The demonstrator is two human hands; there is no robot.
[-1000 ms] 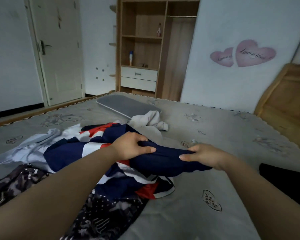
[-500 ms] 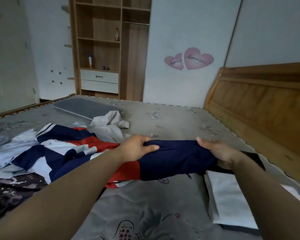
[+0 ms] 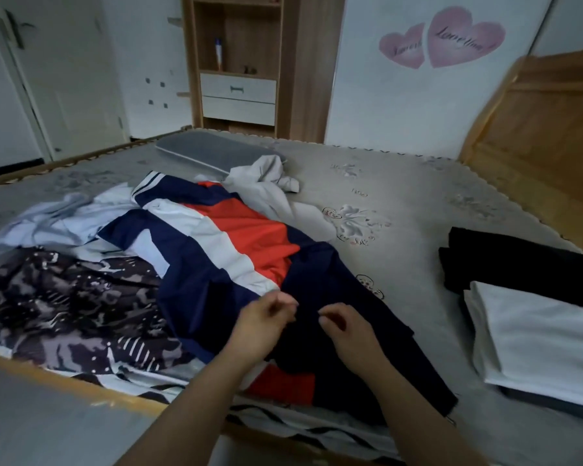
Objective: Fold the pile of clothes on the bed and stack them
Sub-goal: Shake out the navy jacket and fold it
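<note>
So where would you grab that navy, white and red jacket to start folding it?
Probably by the near navy end, from the bed's near edge, where the left hand and right hand already hover. The jacket lies spread lengthwise away from the person, so its near part is the closest loose cloth; the far part lies over other clothes.

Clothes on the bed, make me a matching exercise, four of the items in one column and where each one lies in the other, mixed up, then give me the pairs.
Things:
1. navy, white and red garment
2. folded white garment
3. dark patterned garment
4. grey pillow

Places:
A. far side of the bed, near the wardrobe
B. near left of the bed, by the edge
C. spread across the middle, under both hands
D. right side, in front of the folded black garment

Pairs: 1-C, 2-D, 3-B, 4-A
</note>
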